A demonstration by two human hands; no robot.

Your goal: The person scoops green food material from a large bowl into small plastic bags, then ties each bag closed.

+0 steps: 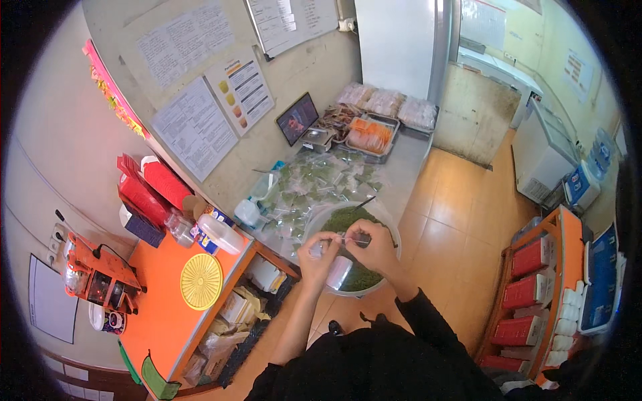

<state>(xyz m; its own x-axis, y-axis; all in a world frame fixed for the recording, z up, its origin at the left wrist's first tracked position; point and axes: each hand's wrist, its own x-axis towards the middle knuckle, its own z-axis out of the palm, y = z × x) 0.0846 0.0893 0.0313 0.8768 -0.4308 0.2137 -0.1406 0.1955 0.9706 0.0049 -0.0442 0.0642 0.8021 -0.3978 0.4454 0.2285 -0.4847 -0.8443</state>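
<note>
Over a large translucent tub point(396, 225) of green, crumbly contents point(363, 280), my left hand point(318, 255) and my right hand point(371, 245) meet at the fingertips. They pinch the edge of a small clear plastic bag between them. A stack of clear plastic point(339, 272) lies beneath my left hand, at the tub's near left side. The dark handle of a utensil point(363, 203) sticks up from the green contents. Behind the tub, many small clear bags with green portions point(321, 175) cover part of the metal table point(409, 165).
Left stands an orange counter point(155, 301) with a yellow round lid point(201, 281), a sealing machine point(103, 275) and red cups point(163, 180). A tray of orange food packs point(371, 135), a tablet point(297, 119) and a metal container point(317, 139) stand at the back. Orange shelves point(567, 250) are at right.
</note>
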